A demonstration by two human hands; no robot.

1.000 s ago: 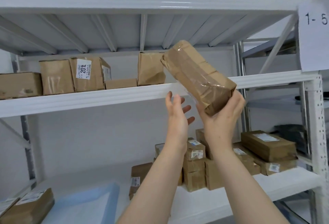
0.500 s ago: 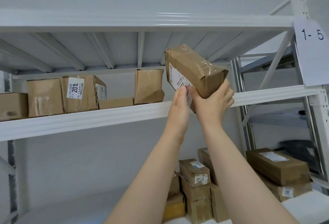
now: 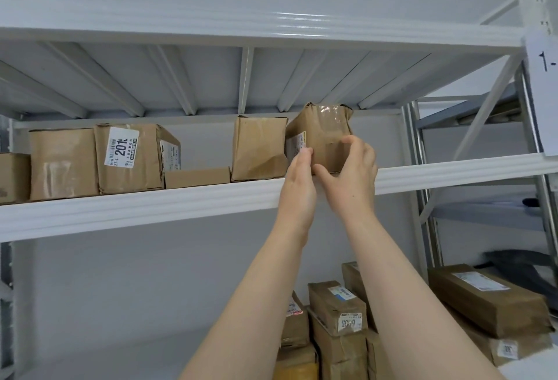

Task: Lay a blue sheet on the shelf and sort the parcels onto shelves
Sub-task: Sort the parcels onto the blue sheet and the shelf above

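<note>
A brown taped parcel [image 3: 320, 135] stands on the upper white shelf [image 3: 151, 207], just right of another brown parcel [image 3: 258, 147]. My right hand [image 3: 350, 174] wraps its front lower right corner, thumb underneath at the shelf edge. My left hand [image 3: 297, 186] presses flat against the parcel's left face with its white label. Further left on the same shelf stand a labelled box [image 3: 129, 157], a plain box [image 3: 63, 163] and a flat box [image 3: 197, 176]. The blue sheet is out of sight.
Several stacked parcels [image 3: 338, 310] sit on the lower shelf, with a long parcel [image 3: 486, 298] to their right. A paper sign [image 3: 543, 93] hangs on the right upright. The shelf to the right of the held parcel holds nothing visible.
Both hands carried the parcel up and back, turned it upright and set it onto the upper shelf beside the other parcel. The view tilted upward, hiding the blue sheet.
</note>
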